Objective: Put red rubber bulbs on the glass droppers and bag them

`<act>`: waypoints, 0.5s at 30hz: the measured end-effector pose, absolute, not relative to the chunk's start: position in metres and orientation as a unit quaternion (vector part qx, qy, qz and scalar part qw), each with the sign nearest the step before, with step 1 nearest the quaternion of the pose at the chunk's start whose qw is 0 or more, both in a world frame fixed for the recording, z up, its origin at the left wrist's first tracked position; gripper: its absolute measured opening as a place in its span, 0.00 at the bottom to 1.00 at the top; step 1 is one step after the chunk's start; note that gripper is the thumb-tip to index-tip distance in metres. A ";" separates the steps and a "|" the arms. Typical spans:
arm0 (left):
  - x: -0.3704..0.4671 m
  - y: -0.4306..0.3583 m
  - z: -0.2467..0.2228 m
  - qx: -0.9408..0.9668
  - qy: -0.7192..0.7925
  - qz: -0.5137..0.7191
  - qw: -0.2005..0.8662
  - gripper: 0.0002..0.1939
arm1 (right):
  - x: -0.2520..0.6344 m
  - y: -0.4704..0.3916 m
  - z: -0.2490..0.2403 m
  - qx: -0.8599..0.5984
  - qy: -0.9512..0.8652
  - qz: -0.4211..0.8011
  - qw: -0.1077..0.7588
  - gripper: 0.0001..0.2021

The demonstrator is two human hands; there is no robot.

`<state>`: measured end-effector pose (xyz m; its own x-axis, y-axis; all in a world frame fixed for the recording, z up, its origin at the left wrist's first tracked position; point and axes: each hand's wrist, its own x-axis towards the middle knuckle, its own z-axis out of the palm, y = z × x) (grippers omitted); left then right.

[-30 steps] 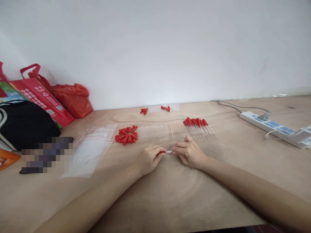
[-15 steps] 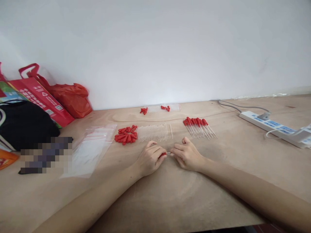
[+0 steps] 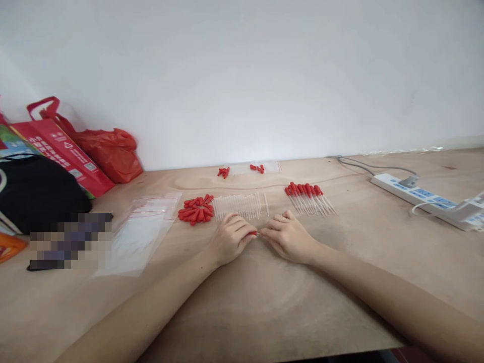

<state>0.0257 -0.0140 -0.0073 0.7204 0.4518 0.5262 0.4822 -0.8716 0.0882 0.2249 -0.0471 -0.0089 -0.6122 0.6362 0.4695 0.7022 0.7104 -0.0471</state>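
Observation:
My left hand [image 3: 231, 239] pinches a red rubber bulb [image 3: 252, 233], mostly covered by its fingers. Close beside it, my right hand [image 3: 286, 237] has its fingers closed on a thin clear tube, of which only a short bit shows between the hands. Beyond my left hand lie a pile of red bulbs [image 3: 195, 210] and a row of clear tubes [image 3: 237, 205]. Several tubes with red bulbs on their ends [image 3: 308, 198] lie side by side beyond my right hand.
Clear zip bags [image 3: 141, 232] lie at the left, near a black bag [image 3: 41, 194] and red bags [image 3: 109, 154]. More bulbs [image 3: 224, 172] and tubes sit by the wall. A white power strip [image 3: 423, 196] with cables is at the right.
Both hands have moved slightly away from me and a little left. They are closer together, and less of the clear tube shows between them.

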 end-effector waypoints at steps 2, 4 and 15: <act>0.021 -0.013 -0.005 -0.912 -0.291 -0.286 0.048 0.13 | 0.230 -0.043 -0.008 -0.404 -0.881 -0.049 0.242 0.12; 0.015 -0.012 -0.005 -0.887 -0.342 -0.305 0.055 0.15 | 0.237 -0.032 -0.009 -0.469 -0.841 -0.015 0.269 0.12; 0.010 -0.010 -0.011 -0.915 -0.285 -0.261 -0.114 0.09 | 0.250 0.034 -0.009 -0.752 -0.639 -0.007 0.161 0.11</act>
